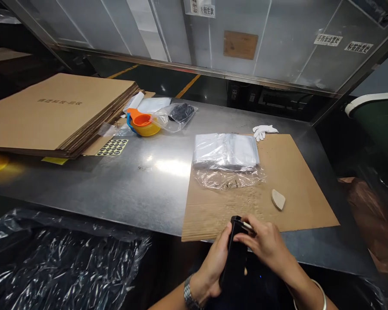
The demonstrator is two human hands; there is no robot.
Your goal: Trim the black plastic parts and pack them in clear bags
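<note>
A long black object (233,254) is held at the near edge of the table, its lower part merging with the dark background. My left hand (214,261) is wrapped round its left side. At its top end my right hand (264,244) pinches a small pale piece (248,227) between thumb and fingers. Just beyond my hands lies a cardboard sheet (297,172), with a beige rounded block (278,200) on its right part. Clear plastic bags (226,150) rest in a stack on the sheet's far left part.
A stack of flat cardboard (61,112) covers the metal table's (142,185) left end. Near it are a sticker sheet (113,147), an orange and yellow container (145,125) and a bag with dark contents (181,113). A white glove (264,131) lies at the back; black plastic (64,258) fills the lower left.
</note>
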